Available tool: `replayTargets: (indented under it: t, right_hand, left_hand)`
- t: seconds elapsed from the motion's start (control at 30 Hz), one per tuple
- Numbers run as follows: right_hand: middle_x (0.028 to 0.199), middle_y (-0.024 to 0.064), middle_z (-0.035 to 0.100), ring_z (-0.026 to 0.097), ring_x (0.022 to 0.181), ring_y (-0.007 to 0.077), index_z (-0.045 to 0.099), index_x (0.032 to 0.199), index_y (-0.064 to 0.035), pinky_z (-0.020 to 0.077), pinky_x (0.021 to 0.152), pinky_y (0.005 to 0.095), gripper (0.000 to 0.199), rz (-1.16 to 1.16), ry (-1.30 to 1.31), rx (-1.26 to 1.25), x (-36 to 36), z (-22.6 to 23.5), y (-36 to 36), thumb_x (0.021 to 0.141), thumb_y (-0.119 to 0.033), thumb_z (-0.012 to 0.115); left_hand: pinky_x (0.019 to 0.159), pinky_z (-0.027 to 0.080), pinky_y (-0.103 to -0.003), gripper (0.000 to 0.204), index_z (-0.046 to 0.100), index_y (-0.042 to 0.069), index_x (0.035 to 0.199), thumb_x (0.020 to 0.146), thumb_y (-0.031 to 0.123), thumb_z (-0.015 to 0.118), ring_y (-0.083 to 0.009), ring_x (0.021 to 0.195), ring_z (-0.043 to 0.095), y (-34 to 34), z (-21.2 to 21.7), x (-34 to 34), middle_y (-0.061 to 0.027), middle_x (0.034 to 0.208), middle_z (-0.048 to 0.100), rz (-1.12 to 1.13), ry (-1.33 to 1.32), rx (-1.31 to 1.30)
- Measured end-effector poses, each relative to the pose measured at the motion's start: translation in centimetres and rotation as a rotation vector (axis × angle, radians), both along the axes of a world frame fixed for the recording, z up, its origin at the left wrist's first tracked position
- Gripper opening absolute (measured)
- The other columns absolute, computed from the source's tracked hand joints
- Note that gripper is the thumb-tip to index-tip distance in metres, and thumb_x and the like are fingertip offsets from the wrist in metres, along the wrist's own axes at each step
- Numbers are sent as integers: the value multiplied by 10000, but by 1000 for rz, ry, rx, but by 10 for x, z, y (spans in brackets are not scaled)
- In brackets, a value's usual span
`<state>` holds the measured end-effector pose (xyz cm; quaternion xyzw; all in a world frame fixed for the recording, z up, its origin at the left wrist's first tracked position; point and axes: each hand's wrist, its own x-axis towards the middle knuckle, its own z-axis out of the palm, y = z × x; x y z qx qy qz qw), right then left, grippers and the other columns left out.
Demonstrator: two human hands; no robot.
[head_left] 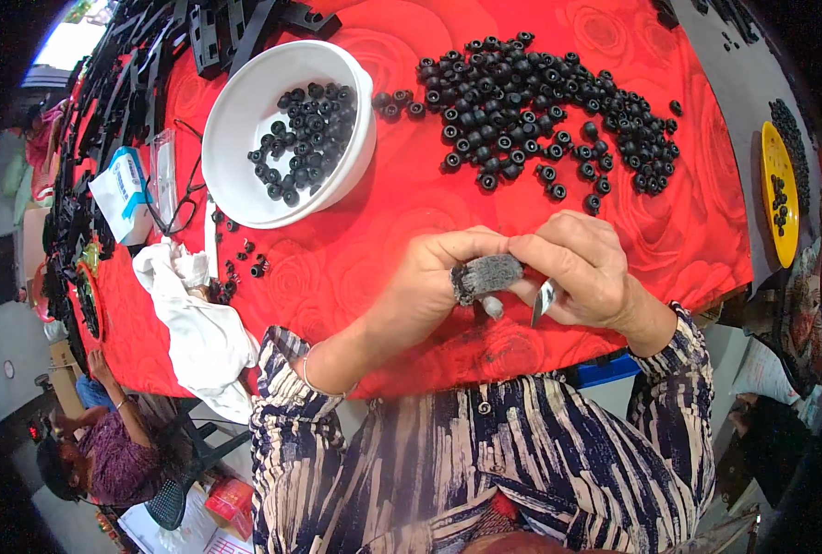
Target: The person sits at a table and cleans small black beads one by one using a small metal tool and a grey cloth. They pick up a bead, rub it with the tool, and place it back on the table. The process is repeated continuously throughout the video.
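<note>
My left hand (426,275) is closed around a stubby dark piece (490,274) with a rough grey top; its kind I cannot make out. Fingers of my right hand (584,270) meet that piece from the other side. A small shiny metal blade (543,300) sticks out below the right fingers, its handle hidden in the grip. Both hands hover over the near edge of the table. Beyond them lies a large heap of small black round hollow parts (522,115). More of these sit in a tilted-looking white bowl (226,175) at the upper left.
A red rose-patterned cloth (392,342) covers the table. At left lie a crumpled white cloth (203,332), eyeglasses (189,198), a blue-and-white packet (123,196) and long black strips (152,65). A yellow tray (780,198) stands far right. Another person (120,452) sits at lower left.
</note>
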<state>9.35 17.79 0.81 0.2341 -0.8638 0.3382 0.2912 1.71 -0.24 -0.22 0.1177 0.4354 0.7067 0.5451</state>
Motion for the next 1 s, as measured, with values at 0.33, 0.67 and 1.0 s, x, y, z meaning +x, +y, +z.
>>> replayTargets:
  t: [0.33,0.67,1.0]
  right_hand:
    - [670,68,509,502,507,192,612,960,40,386,430,312,403,-36,83,3,0,-1,-1,616,-90,776]
    - [659,62,499,498,501,195,608,987,23,380,427,312,404,-28,57,22,1,-3,4,621,-62,755]
    - [654,57,506,508,511,194,621,1002,22,392,444,315,387,19,3,-31,2,2,0,649,-69,751]
  left_hand:
    - [639,521,-244,218,623,4,1071,898,119,555,-133,739,646,0,4,-1,-82,856,677,19,93,-35]
    - [656,538,-241,225,607,-22,1099,894,41,541,-120,756,641,-2,3,-7,-85,908,665,56,56,22]
    - [672,531,-240,226,609,-30,1093,880,23,555,-113,754,638,-5,-2,-8,-79,879,664,13,3,30]
